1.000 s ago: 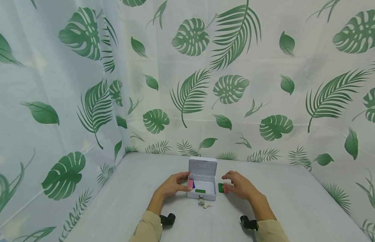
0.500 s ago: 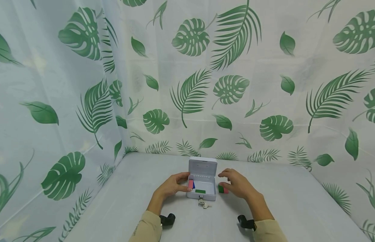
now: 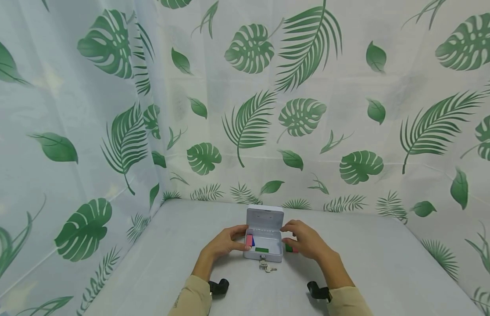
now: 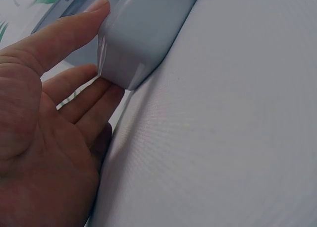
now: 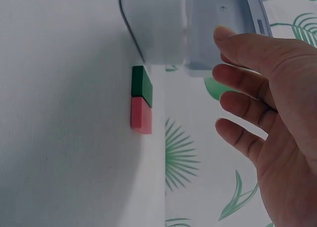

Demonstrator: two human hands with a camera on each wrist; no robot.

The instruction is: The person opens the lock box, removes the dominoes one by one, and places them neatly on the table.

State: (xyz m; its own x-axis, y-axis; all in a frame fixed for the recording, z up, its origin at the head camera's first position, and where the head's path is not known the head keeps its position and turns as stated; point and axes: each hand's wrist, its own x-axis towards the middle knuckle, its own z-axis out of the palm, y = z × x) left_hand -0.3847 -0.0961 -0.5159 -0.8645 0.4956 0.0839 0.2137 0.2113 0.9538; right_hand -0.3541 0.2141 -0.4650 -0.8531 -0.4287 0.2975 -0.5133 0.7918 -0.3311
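Plainly, the left hand (image 3: 227,241) holds the box (image 3: 270,242), thumb on its rim and fingers against the outside. Across from it, the right hand (image 3: 308,240) holds nothing, thumb and fingers parted at the box's right side; whether a fingertip touches the box is hard to tell. Below that hand, on the table (image 3: 260,292), two blocks lie touching, just beside the box: one outer green block (image 5: 141,83), one outer pink block (image 5: 141,115). Three sit inside: one inner pink block (image 3: 249,240) and one blue block (image 3: 253,242) at the left, near the left thumb, one inner green block (image 3: 262,249) at the front. One lid (image 3: 264,218) stands raised; one bunch of keys (image 3: 267,267) is at the front
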